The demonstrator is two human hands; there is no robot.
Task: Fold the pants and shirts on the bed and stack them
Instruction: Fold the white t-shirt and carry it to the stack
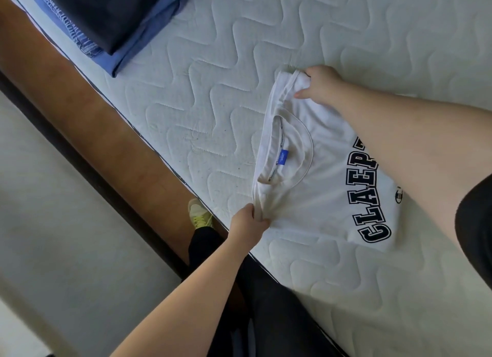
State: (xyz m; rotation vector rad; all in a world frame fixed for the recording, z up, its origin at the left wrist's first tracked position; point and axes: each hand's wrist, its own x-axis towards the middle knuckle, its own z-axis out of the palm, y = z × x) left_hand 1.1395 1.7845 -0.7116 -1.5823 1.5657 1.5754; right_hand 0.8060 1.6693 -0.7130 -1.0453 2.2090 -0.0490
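Grip, left hand: fingers curled round a bunched bit of the white T-shirt at its shoulder corner nearest the bed edge — cloth puckers into creases there.
Grip, right hand: pinches the far shoulder corner, thumb on top, other fingers tucked under the fabric & hidden.
Shirt position: lies on the mattress, collar twd the bed edge, sides already folded in so it's a narrow panel; stretched flat betw. the 2 hands.
Collar: blue label inside the neck; text on it too small to read.
Print: dark block letters "CLAEP…" — the rest covered by the right forearm; small round logo beside it partly covered too.
Stack: top left of the mattress, well apart from the shirt; dark garment on top, blue one under it, jeans at the side. Cut off by the frame top, so count unclear.
Bed frame: brown wooden side rail along the mattress.
Below: a yellowish shoe and dark trousers by the rail.
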